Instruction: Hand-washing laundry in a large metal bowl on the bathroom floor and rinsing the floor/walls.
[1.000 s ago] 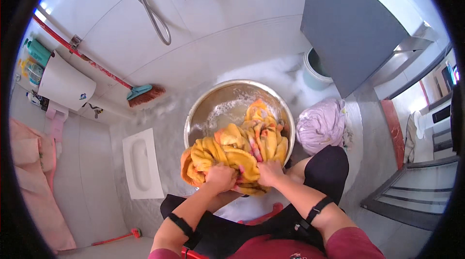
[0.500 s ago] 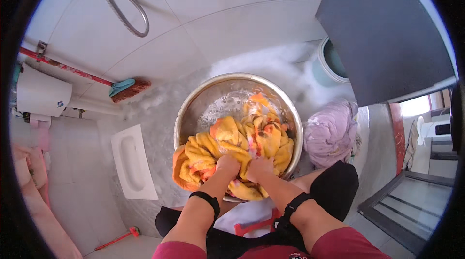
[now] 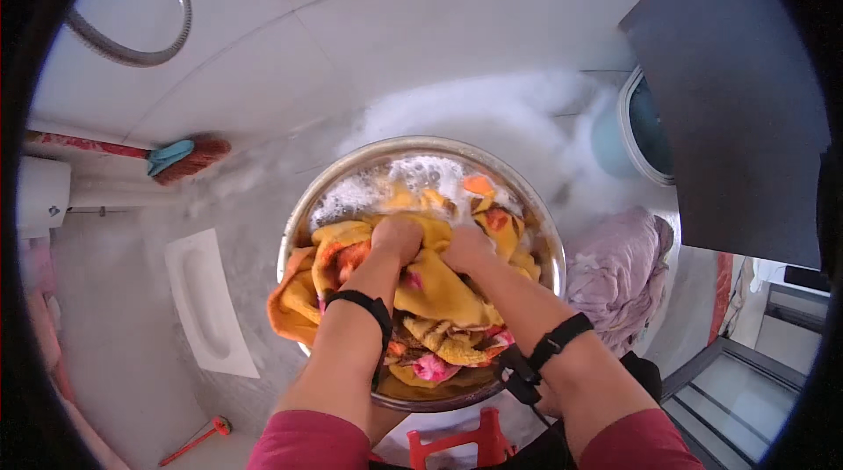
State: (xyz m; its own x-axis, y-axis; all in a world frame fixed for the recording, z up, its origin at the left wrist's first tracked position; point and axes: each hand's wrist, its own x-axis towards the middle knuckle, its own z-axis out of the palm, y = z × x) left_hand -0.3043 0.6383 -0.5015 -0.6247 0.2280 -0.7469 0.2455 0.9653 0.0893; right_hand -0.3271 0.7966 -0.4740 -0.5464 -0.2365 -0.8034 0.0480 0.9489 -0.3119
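A large round metal basin (image 3: 294, 233) stands on the wet floor in front of me, with white suds in its far part. Inside it lies a soaked yellow blanket (image 3: 439, 294) with orange, pink and brown patterning; one orange fold hangs over the left rim. My left hand (image 3: 397, 237) is closed on the bunched cloth and presses down near the middle of the basin. Just to its right, my right hand (image 3: 467, 249) also grips the blanket, its fingers mostly hidden in the folds.
A lilac cloth heap (image 3: 619, 268) lies right of the basin, below a pale green bucket (image 3: 628, 141) and a dark panel (image 3: 746, 101). At left are a white squat toilet (image 3: 211, 303) and a broom (image 3: 189, 158). A red stool (image 3: 465, 444) sits near me. Foam covers the far floor.
Both hands have pushed forward, away from me, carrying the blanket's upper part toward the suds. More patterned cloth shows on the near side. The view has shifted closer over the basin.
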